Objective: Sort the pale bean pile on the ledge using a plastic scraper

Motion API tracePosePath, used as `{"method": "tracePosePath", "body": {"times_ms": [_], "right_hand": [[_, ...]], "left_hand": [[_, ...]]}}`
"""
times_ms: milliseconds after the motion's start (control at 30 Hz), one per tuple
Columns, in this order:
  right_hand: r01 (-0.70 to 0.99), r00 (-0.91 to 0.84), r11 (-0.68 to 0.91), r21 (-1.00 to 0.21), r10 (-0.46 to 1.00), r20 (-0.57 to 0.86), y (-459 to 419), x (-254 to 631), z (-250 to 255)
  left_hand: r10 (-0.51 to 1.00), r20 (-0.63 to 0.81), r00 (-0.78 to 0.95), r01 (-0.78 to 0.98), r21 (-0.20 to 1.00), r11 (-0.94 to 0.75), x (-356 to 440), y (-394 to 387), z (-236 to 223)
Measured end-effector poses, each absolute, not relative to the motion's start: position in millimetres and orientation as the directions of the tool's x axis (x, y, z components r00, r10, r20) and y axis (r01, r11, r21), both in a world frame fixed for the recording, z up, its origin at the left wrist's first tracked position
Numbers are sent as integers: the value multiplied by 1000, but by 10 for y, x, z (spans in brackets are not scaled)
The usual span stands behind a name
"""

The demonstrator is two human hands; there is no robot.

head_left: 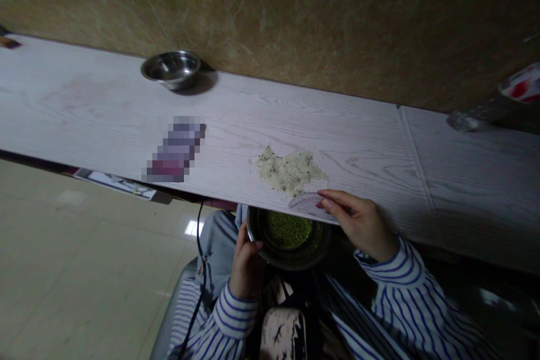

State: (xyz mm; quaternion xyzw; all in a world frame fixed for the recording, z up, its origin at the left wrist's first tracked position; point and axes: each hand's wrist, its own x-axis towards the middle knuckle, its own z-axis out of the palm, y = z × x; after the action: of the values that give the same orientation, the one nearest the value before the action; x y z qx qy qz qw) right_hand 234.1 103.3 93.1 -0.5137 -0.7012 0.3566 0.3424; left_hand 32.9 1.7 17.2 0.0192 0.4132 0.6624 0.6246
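Observation:
My left hand (247, 267) grips the left rim of a metal bowl (310, 256), held below the table's front edge. Green beans (289, 229), which look like mung beans, cover the bottom of that bowl. Between the fingertips of my right hand (365, 225) is a clear, half-round plastic protractor (307, 201), lying low over the table edge above the bowl. Just beyond it spreads a pile of white rice (289, 169) with dark grains scattered through it. The table edge hides part of the bowl's far side.
On the pale wood-grain table (337, 118), a small steel bowl (172, 69) stands by the wall. A blurred-out flat object (179, 149) lies left of the rice. A clear plastic bottle (481, 115) rests at the right. A black cable (201, 270) hangs beside my leg.

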Motion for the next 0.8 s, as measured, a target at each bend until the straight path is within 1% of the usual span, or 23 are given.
{"method": "tracePosePath", "body": {"times_ms": [100,333,433,667,800], "right_hand": [[501,-201,226,-835,969,142,1065,2393,909],[523,-211,262,-811,962,174,1264,2363,828],[514,-185,240,-824,969,167,1333,2385,847],[528,-53,167,-832,985,163,1376,2507,864],[502,-62,149,-852,989,137,1373,2460,838]], "left_hand": [[842,-494,-217,-813,569,124,333,22,198],[839,-492,-231,-797,590,127,339,31,137],[842,-481,-245,-791,601,113,342,35,165],[842,-485,-237,-798,591,116,342,56,189],[829,-499,-253,-789,603,122,343,59,154]]}}
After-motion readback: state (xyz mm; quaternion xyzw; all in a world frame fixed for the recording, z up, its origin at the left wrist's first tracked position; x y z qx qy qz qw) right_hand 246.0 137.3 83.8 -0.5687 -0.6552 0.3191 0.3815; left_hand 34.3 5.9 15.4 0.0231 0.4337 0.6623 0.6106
